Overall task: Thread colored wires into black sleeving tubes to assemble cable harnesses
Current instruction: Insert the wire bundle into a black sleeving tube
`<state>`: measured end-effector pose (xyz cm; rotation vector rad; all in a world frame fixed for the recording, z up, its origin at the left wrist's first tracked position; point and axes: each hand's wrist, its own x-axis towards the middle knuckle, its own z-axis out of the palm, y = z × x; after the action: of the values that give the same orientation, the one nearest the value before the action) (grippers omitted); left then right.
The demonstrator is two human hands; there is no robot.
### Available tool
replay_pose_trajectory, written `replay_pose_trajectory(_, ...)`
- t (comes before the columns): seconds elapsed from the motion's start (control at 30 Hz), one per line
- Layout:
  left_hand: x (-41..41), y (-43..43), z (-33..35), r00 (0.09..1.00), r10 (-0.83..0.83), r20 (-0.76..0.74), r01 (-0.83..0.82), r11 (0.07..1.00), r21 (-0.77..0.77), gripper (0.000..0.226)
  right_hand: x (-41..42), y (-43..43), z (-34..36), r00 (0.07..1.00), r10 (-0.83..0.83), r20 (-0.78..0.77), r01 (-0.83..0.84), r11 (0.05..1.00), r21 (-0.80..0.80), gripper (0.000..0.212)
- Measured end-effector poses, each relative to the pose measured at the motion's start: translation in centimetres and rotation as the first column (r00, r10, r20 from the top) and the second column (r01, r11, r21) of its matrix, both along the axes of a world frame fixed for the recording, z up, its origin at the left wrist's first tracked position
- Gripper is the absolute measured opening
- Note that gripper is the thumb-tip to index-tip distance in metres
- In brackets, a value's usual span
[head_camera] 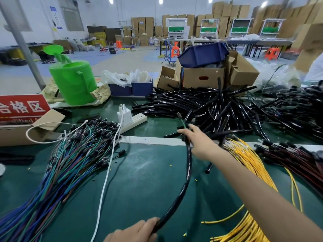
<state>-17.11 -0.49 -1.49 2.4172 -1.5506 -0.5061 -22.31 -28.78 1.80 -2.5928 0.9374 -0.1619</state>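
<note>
factory floor: stacked cartons (225, 12), tube piles (201, 102)

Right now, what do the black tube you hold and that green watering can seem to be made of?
The black tube looks like flexible, glossy plastic or rubber: it bends in a long arc and catches bright highlights. The green watering can looks like rigid moulded plastic, smooth and semi-glossy: one even bright colour throughout.

open green mat (145, 180) mid-table, blue-green wires (70, 165) left, yellow wires (248, 159) right
</note>
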Motion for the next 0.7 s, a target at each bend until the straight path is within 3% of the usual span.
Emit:
replay_pose_trajectory(0.1,-0.1,-0.3,-2.1,0.965,-0.011,0.263,0.026,0.998,-0.051,0.047,-0.2,2.3,-1.6,0.995,0.090,0.050,-0.096,0.987,0.127,0.079)
replay_pose_trajectory(0.2,0.6,0.4,-3.4,0.933,-0.076,0.352,0.173,0.952,-0.251,0.050,-1.1,4.7,-3.9,0.993,0.116,0.032,-0.119,0.985,0.122,0.057)
replay_pose_trajectory(0.27,1.3,0.5,-3.7,0.907,-0.088,0.412,0.230,0.922,-0.311,0.043,-1.7,6.1,-5.4,0.990,0.128,-0.065,-0.120,0.985,0.120,0.054)
replay_pose_trajectory(0.37,4.2,1.1,-2.6,0.890,-0.040,0.455,0.235,0.894,-0.381,0.054,-2.4,7.4,-6.8,0.977,0.113,-0.181,-0.116,0.993,-0.009,0.058)
replay_pose_trajectory(0.47,10.0,1.2,-0.9,0.929,0.206,0.307,-0.010,0.844,-0.536,0.014,-2.4,8.0,-7.1,0.974,0.102,-0.201,-0.116,0.992,-0.057,0.066)
replay_pose_trajectory(0.57,15.6,0.6,-0.8,0.902,0.400,0.162,-0.316,0.868,-0.384,0.009,-1.6,8.6,-7.1,0.981,0.114,-0.159,-0.120,0.992,-0.027,0.073)
replay_pose_trajectory(0.63,17.2,0.3,-2.4,0.874,0.409,0.262,-0.360,0.908,-0.216,0.017,-1.1,9.0,-7.2,0.980,0.125,-0.154,-0.128,0.992,-0.015,0.074)
replay_pose_trajectory(0.7,17.6,-0.1,-3.6,0.840,0.380,0.387,-0.344,0.925,-0.163,0.029,-0.9,9.6,-7.5,0.972,0.137,-0.192,-0.146,0.989,-0.030,0.074)
